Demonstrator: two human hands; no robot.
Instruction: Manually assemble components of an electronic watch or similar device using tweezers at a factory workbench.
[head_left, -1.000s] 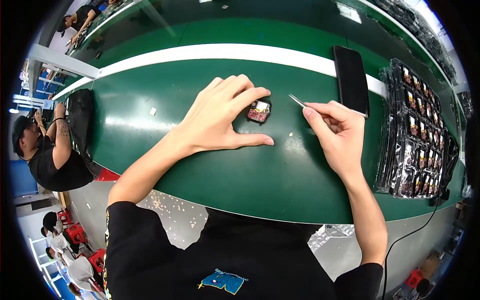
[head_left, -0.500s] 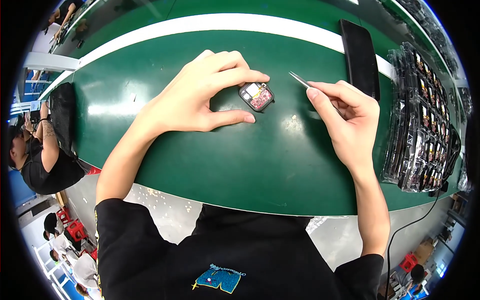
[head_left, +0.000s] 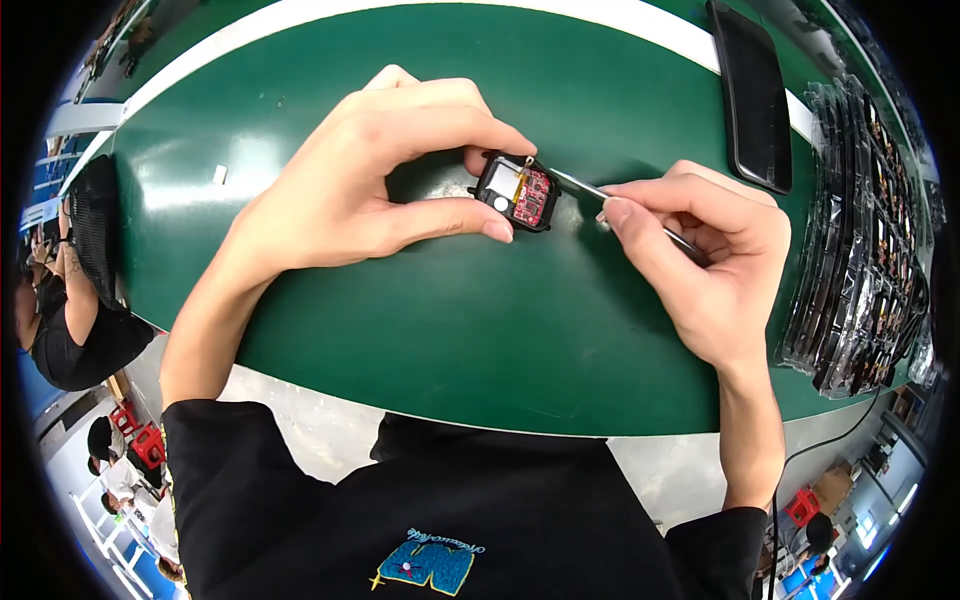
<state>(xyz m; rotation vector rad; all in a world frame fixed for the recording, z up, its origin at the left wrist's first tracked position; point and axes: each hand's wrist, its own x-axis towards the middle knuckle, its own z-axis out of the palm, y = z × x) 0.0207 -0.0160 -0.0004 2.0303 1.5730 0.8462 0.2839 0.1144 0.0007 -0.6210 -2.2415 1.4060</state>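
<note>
Two hands close on one watch casing (head_left: 491, 174), square, black, open, red circuit board (head_left: 534, 197) showing. Left hand (head_left: 350, 170): thumb at casing's near edge, index fingertip at its far corner, spread just enough to grip it; both cover bits of rim. Right hand (head_left: 712, 245): fingers pinched on metal tweezers (head_left: 580, 186), tips just beside casing's right side, contact unclear. Under casing: green tabletop (head_left: 450, 330); cannot tell if touching. Beyond casing, to the right: black phone-like slab (head_left: 750, 95). Farther right of casing: stacked clear plastic trays (head_left: 845, 250). Well left of casing: small white piece (head_left: 220, 175).
</note>
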